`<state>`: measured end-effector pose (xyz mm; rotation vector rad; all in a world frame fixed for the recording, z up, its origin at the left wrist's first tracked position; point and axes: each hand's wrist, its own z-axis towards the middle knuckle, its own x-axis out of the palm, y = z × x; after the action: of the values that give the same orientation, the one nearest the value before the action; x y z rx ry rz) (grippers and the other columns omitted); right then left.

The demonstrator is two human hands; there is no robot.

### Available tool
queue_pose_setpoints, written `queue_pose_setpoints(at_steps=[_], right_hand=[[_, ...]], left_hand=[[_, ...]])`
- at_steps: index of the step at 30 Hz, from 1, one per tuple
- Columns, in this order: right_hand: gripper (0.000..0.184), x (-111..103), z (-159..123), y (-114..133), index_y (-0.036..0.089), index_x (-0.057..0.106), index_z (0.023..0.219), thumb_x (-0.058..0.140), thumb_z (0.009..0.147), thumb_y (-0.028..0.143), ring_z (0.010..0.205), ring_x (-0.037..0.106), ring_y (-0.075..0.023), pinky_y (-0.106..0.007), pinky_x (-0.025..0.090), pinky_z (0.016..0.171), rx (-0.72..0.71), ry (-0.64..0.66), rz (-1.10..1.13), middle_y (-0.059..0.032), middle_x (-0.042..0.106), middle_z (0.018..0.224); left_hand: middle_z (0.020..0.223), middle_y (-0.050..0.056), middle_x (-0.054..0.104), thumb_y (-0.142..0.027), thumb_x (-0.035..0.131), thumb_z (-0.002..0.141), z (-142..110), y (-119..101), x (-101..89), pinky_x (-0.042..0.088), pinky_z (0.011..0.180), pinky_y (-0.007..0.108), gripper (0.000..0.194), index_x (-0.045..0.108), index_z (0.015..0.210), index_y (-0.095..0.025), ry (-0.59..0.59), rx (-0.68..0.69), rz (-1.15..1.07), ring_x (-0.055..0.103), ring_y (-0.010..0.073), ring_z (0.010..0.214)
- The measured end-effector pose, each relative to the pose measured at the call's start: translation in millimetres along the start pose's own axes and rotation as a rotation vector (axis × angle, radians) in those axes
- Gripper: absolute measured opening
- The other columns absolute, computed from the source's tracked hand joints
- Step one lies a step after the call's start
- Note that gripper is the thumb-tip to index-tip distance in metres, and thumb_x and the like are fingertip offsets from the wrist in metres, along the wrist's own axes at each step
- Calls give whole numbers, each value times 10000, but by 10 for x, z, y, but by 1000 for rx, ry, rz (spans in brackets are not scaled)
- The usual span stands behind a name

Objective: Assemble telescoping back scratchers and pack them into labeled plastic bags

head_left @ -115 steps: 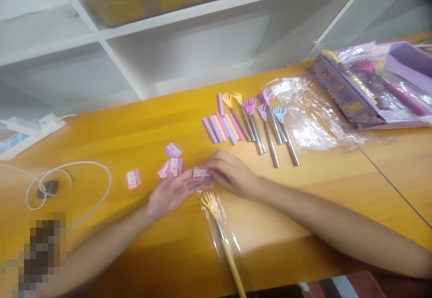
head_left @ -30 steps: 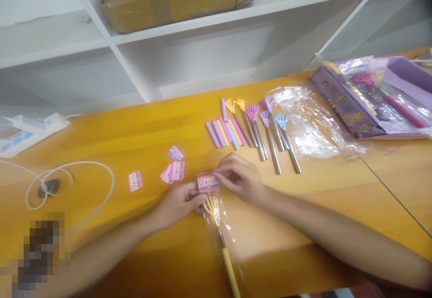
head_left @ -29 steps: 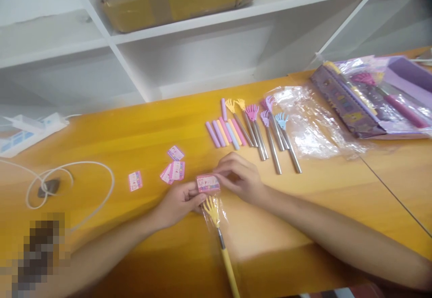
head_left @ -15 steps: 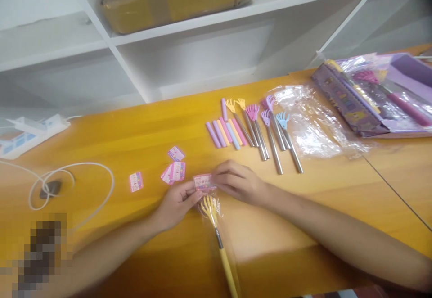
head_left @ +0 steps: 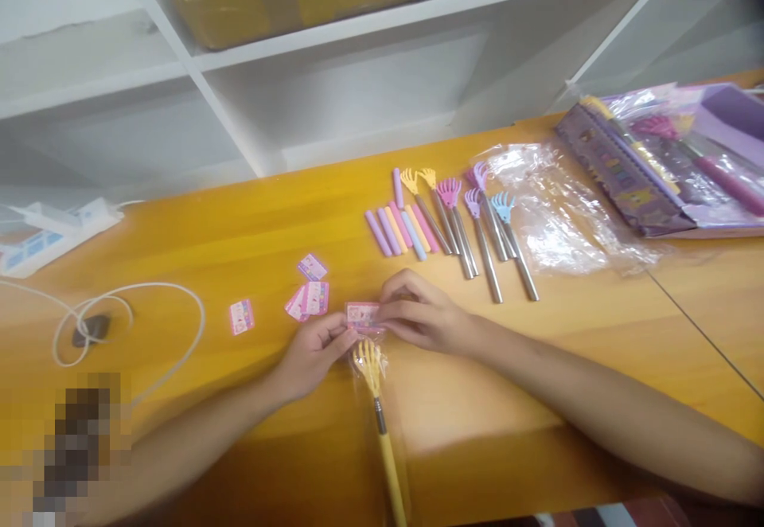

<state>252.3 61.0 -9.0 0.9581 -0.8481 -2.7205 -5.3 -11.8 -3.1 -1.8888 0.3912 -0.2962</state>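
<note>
A yellow back scratcher (head_left: 386, 451) lies in a long clear plastic bag (head_left: 401, 423), its claw end facing away from me. At the bag's far end is a small pink printed card (head_left: 360, 315), held between my hands. My left hand (head_left: 313, 356) is closed, thumb and fingers pinching the bag's top edge beside the card's left end. The fingers of my right hand (head_left: 421, 312) pinch the card's right end. Whether the card is inside the bag or over its mouth I cannot tell. More pink cards (head_left: 314, 298) lie beyond my left hand.
Several metal scratcher rods with coloured claws (head_left: 471, 204) and coloured handle sleeves (head_left: 401, 228) lie at the back. Crumpled clear bags (head_left: 555, 220) adjoin a purple box (head_left: 621, 181) of wrapped scratchers. A cable (head_left: 200, 312) and power strip (head_left: 65, 232) are left; shelving (head_left: 358, 41) stands behind.
The bagged back scratcher's near end has swung slightly left. Both hands keep their pinch on the bag and card, and the card looks more level. The view has shifted slightly.
</note>
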Motion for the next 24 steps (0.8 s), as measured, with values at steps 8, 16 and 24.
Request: queue_pose_setpoints(at_steps=[8, 16, 24], right_hand=[[138, -18, 30, 0, 199, 710, 1097, 604, 1083, 287, 985, 635, -178, -327, 596, 828, 128, 19, 163, -99, 580, 1118], [240, 356, 21, 98, 218, 522, 1005, 710, 1009, 367, 698, 535, -110, -238, 475, 627, 637, -120, 562, 16, 572, 869], [271, 414, 56, 280, 224, 480, 1046, 713, 918, 276, 663, 546, -96, -215, 452, 589, 711, -63, 641, 29, 601, 859]], left_hand=[[889, 55, 721, -614, 638, 1007, 2, 53, -18, 473, 692, 257, 488, 733, 1135, -152, -36, -1, 7, 619, 164, 777], [1079, 111, 755, -618, 624, 1018, 11, 4, 12, 569, 762, 293, 507, 690, 1252, -173, 32, -27, -124, 705, 201, 896], [746, -6, 599, -584, 660, 1000, 38, 33, 24, 406, 595, 223, 435, 641, 906, -160, -80, 56, 166, 535, 123, 659]])
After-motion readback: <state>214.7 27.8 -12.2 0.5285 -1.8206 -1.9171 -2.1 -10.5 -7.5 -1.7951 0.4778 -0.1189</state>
